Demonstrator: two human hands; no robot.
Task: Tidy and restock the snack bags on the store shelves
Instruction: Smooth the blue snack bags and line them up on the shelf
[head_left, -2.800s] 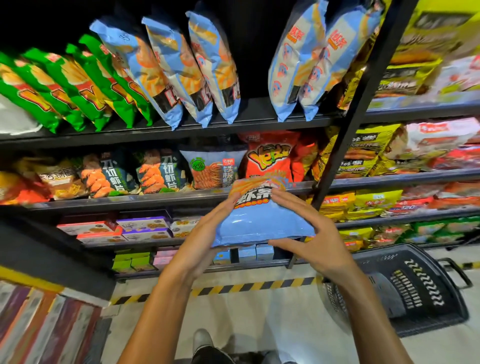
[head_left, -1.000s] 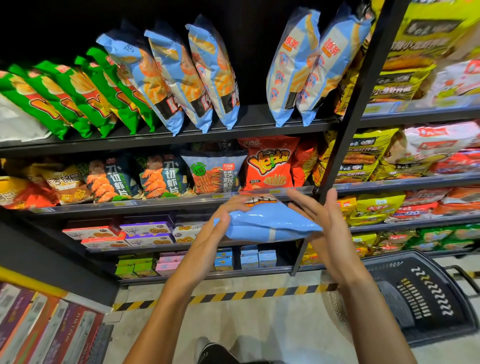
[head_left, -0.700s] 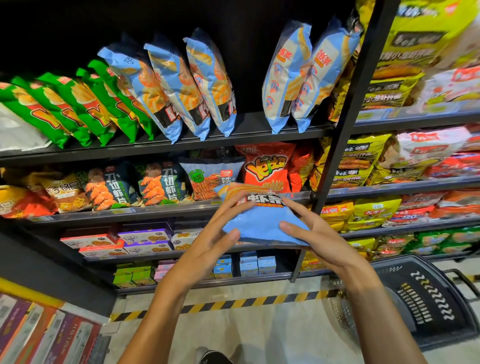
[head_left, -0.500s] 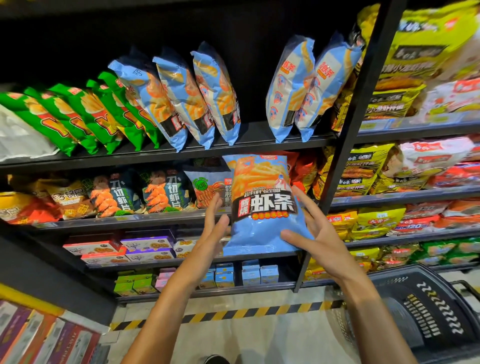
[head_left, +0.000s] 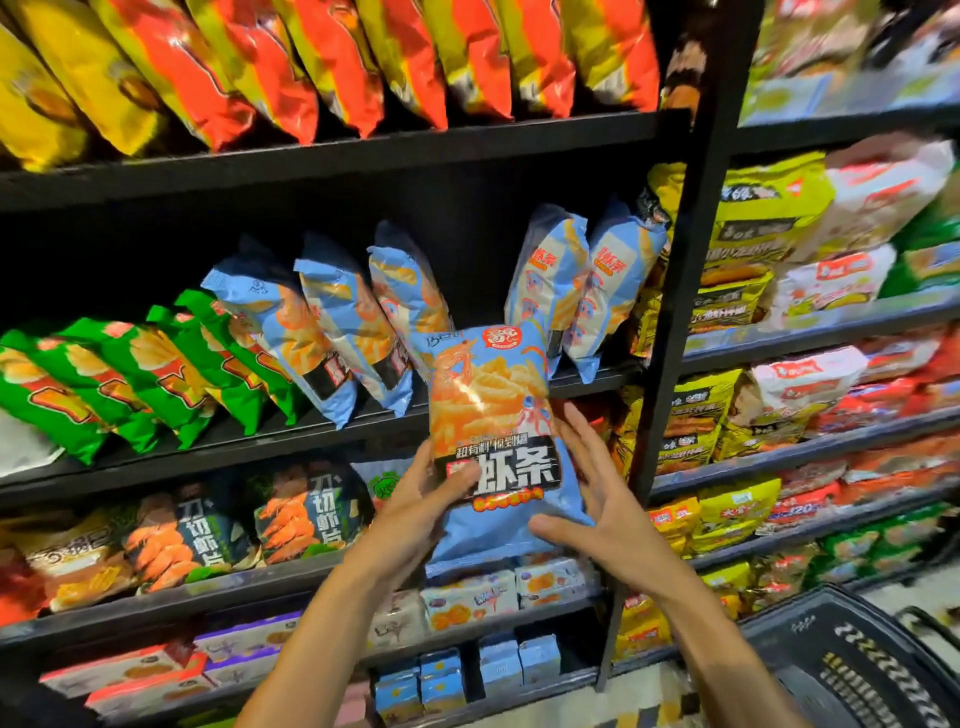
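Observation:
I hold a light blue shrimp-stick bag (head_left: 493, 415) upright in front of the shelving. My left hand (head_left: 421, 504) grips its lower left edge, thumb across the front label. My right hand (head_left: 597, 499) lies along its right side with straight, spread fingers and its thumb under the bottom corner. The bag's top reaches the gap on the middle shelf (head_left: 218, 447) between three leaning bags of the same kind (head_left: 332, 332) on the left and two more (head_left: 576, 291) on the right.
Green chip bags (head_left: 130, 374) lean at the left of that shelf. Red and yellow bags (head_left: 311, 57) fill the shelf above, shrimp-chip bags (head_left: 306, 509) the one below. A black upright post (head_left: 670, 364) divides the bays. A black shopping basket (head_left: 852, 665) sits at lower right.
The bag has turned from lying flat to standing upright and has risen toward the middle shelf. My view has tilted up, bringing the top shelf into sight.

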